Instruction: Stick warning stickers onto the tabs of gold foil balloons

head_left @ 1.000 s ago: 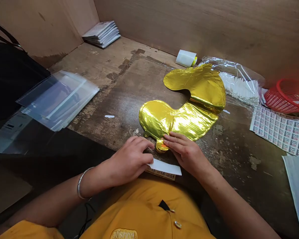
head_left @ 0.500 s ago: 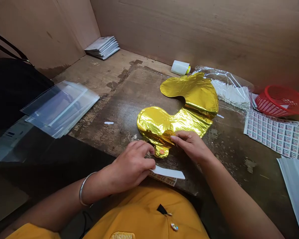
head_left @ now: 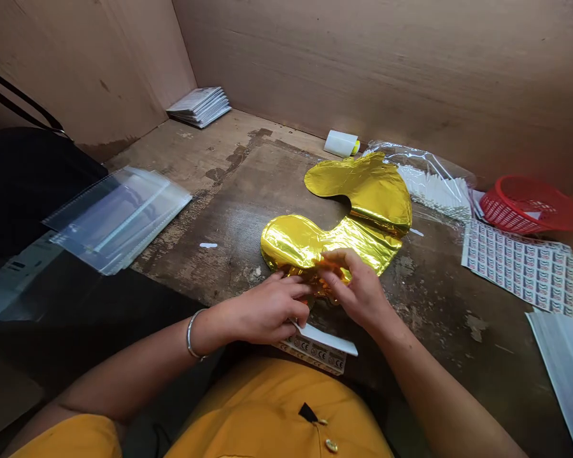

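A flat gold foil balloon (head_left: 377, 184), curved and creased across its middle, lies on the worn wooden table. My right hand (head_left: 356, 286) pinches the near edge of the foil between thumb and fingers. From the left, my left hand (head_left: 274, 308) reaches in with its fingers closed on the balloon's near tab, which both hands largely cover. Below its thumb, a white strip (head_left: 329, 339) and a sheet of small printed CE stickers (head_left: 312, 353) lie at the table's front edge; whether the thumb grips them is hidden.
Clear plastic sleeves (head_left: 119, 216) lie at left, with a stack of folded papers (head_left: 200, 107) in the back corner. A white roll (head_left: 341, 143), a bag of white sticks (head_left: 434, 184), a red basket (head_left: 525, 203), sticker sheets (head_left: 523, 264) and more sleeves (head_left: 563, 369) line the back and right.
My left hand has moved right, its fingers now onto the foil's near tab. My right hand has shifted slightly left along the edge, covering the tab's orange spot. The view has tilted a little.
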The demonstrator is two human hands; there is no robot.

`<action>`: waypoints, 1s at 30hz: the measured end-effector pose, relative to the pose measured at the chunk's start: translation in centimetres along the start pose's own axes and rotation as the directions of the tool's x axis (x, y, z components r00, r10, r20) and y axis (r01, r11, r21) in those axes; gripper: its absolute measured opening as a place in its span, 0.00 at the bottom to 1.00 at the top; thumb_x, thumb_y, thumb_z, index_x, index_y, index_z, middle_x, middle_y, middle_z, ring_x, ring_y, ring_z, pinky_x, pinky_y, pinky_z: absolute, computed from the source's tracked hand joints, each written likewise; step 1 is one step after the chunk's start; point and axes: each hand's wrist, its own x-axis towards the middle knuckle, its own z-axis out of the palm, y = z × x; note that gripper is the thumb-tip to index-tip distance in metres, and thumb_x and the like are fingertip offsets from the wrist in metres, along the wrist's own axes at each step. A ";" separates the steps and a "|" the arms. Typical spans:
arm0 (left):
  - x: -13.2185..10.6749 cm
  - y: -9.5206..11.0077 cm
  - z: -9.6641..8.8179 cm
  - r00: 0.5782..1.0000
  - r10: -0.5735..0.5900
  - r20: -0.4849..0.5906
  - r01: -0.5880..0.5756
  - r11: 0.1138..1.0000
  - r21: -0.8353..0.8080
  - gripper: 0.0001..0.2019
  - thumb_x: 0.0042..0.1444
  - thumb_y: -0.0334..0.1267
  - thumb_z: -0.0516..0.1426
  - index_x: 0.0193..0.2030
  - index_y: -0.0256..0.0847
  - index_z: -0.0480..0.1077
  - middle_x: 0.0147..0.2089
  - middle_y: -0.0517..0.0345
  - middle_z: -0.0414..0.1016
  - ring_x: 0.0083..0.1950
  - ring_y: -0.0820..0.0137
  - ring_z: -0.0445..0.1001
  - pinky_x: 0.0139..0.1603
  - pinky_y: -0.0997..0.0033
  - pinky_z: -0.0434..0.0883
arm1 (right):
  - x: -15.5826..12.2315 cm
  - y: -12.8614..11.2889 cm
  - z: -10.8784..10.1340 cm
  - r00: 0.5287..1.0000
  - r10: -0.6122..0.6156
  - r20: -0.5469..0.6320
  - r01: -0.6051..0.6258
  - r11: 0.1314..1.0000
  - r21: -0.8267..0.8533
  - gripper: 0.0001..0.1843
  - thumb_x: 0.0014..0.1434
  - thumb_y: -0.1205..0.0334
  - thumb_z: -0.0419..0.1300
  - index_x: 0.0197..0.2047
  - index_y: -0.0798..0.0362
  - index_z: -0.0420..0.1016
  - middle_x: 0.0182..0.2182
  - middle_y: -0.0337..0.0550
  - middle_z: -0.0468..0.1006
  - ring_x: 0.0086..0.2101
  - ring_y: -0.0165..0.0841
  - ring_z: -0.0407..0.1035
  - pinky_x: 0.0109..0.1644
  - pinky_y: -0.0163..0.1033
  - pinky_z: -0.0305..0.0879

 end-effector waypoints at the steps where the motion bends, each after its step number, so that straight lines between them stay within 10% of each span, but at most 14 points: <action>1: 0.0 0.0 0.0 1.000 -0.018 -0.001 0.018 1.000 -0.004 0.04 0.56 0.32 0.58 0.34 0.43 0.75 0.48 0.53 0.75 0.56 0.60 0.70 0.58 0.56 0.65 | -0.3 0.2 0.0 0.999 -0.051 0.012 0.052 0.998 -0.039 0.20 0.57 0.57 0.59 0.51 0.55 0.69 0.46 0.53 0.77 0.44 0.42 0.72 0.47 0.47 0.69; 5: -0.1 0.1 0.3 0.999 -0.051 0.005 0.051 0.999 0.000 0.03 0.54 0.33 0.60 0.33 0.44 0.75 0.36 0.57 0.73 0.44 0.64 0.71 0.48 0.65 0.68 | -1.5 0.5 -0.4 0.978 -0.193 0.082 0.207 0.953 -0.222 0.20 0.54 0.66 0.59 0.51 0.52 0.73 0.56 0.56 0.73 0.56 0.47 0.66 0.57 0.56 0.65; 11: -0.5 0.0 0.7 0.998 -0.004 -0.066 0.003 1.000 -0.016 0.05 0.55 0.30 0.58 0.33 0.44 0.74 0.61 0.55 0.70 0.65 0.56 0.64 0.65 0.47 0.58 | 3.2 1.7 -3.2 0.990 -0.076 0.116 0.081 0.996 -0.044 0.07 0.55 0.67 0.58 0.27 0.50 0.75 0.28 0.41 0.80 0.32 0.36 0.73 0.37 0.42 0.70; 15: -0.5 -0.2 1.0 0.998 0.003 -0.063 -0.005 0.999 -0.033 0.06 0.55 0.28 0.57 0.33 0.44 0.73 0.64 0.58 0.67 0.70 0.55 0.58 0.68 0.39 0.49 | 11.5 5.6 -7.4 0.983 0.040 -0.179 -0.051 0.997 -0.054 0.08 0.56 0.62 0.57 0.26 0.52 0.71 0.21 0.40 0.74 0.26 0.34 0.68 0.30 0.39 0.65; 22: -0.4 -0.2 1.5 0.997 -0.005 -0.074 0.002 0.999 -0.053 0.05 0.53 0.28 0.58 0.32 0.43 0.73 0.63 0.57 0.69 0.70 0.54 0.58 0.69 0.38 0.49 | 18.8 9.4 -11.4 0.801 0.140 -0.582 -0.217 0.974 -0.065 0.13 0.57 0.61 0.56 0.22 0.50 0.65 0.22 0.43 0.68 0.36 0.42 0.69 0.43 0.53 0.65; 26: -0.3 -0.6 1.2 0.999 -0.016 -0.047 0.011 0.994 -0.109 0.06 0.54 0.29 0.58 0.34 0.43 0.73 0.64 0.58 0.68 0.70 0.54 0.57 0.69 0.36 0.48 | 16.5 6.0 -11.1 0.751 0.073 -0.656 -0.182 0.978 -0.100 0.07 0.59 0.61 0.55 0.35 0.53 0.73 0.37 0.53 0.76 0.45 0.44 0.68 0.53 0.57 0.60; 30: -0.5 -0.1 0.2 0.994 -0.091 -0.054 0.074 0.962 -0.262 0.06 0.56 0.30 0.57 0.37 0.42 0.75 0.60 0.56 0.72 0.66 0.56 0.64 0.68 0.44 0.53 | 6.4 0.0 -8.1 0.961 -0.025 -0.275 -0.026 0.983 -0.180 0.11 0.63 0.57 0.55 0.38 0.52 0.76 0.37 0.48 0.80 0.39 0.40 0.74 0.46 0.47 0.67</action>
